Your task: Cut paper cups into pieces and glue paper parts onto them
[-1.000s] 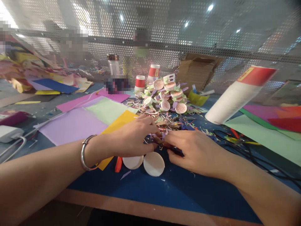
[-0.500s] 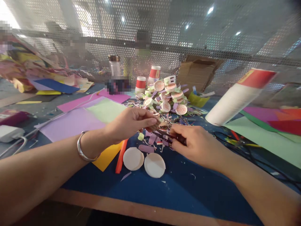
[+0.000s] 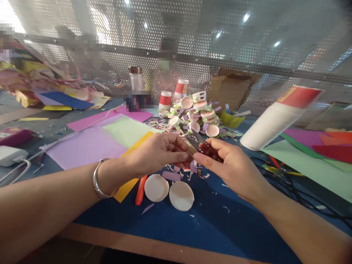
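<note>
My left hand (image 3: pixel 156 154), a metal bangle on its wrist, is raised a little above the blue table (image 3: pixel 209 227). Its fingertips pinch a small tan paper strip (image 3: pixel 191 149). My right hand (image 3: pixel 231 167) meets it from the right, closed round small scissors (image 3: pixel 205 146) with dark red handles. The blades point up and left, right at the strip. Below the hands lie two white paper discs (image 3: pixel 156 187) (image 3: pixel 181 195), an orange marker (image 3: pixel 139 185) and several coloured paper scraps (image 3: pixel 176 175).
A heap of decorated paper-cup pieces (image 3: pixel 196 115) sits behind the hands. A stack of paper cups (image 3: pixel 277 117) lies tilted at the right above cables (image 3: pixel 291 183). Coloured sheets (image 3: pixel 90 146) cover the left. Cardboard boxes (image 3: pixel 231 86) and a perforated screen stand at the back.
Both hands have lifted off the scrap pile on the table, and the scissors and the pinched strip now show between them. The orange marker is uncovered.
</note>
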`<state>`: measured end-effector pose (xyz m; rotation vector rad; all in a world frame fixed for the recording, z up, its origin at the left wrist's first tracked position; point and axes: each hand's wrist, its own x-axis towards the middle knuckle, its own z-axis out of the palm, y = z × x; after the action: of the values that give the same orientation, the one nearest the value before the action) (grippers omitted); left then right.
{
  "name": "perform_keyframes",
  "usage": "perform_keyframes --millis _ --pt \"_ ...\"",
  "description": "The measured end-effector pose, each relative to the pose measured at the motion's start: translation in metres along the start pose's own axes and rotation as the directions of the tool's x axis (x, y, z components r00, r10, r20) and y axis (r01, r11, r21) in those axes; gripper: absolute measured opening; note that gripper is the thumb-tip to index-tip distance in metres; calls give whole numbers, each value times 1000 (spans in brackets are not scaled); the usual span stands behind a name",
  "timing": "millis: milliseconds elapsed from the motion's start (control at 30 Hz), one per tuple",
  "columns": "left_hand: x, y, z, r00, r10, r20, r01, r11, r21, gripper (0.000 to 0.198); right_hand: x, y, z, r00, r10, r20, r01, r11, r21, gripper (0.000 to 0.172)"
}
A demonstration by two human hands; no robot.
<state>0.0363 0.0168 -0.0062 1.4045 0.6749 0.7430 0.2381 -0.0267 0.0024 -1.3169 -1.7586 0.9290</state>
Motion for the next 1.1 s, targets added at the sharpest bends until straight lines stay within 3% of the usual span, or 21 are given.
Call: perform_keyframes --millis 133,233,300,400,500,600,700,900,1100 --pt "1 3 -6 999 26 38 -28 998 58 9 -2 -3 3 999 -36 -10 36 999 19 21" --pt "3 9 -24 986 115 -125 -76 957 281 13 -1 2 -1 997 -41 -71 47 996 77 23" --pt "4 12 -34 940 267 -214 -120 844 523 30 1 7 -4 994 -27 -105 38 994 102 26" --pt "3 10 -35 910 365 -198 -131 705 697 65 3 12 -5 994 -1 -108 12 994 107 27" --pt "0 2 -17 960 240 -144 -117 811 573 52 3 12 -1 998 10 -67 -3 995 101 29" --pt "-2 -3 2 995 98 30 -102 957 270 23 2 8 5 1000 12 -16 -10 994 107 28" --pt "-3 -4 7 999 28 22 -29 998 51 14 0 6 8 1000 3 4 -3 994 109 26" --pt "-3 2 -3 999 4 -45 -4 1000 -6 16 -3 10 8 998 -49 -40 51 996 69 44" --pt "-4 2 -3 999 17 -51 -18 1000 -20 16 -3 9 9 993 14 -121 1 993 121 50"
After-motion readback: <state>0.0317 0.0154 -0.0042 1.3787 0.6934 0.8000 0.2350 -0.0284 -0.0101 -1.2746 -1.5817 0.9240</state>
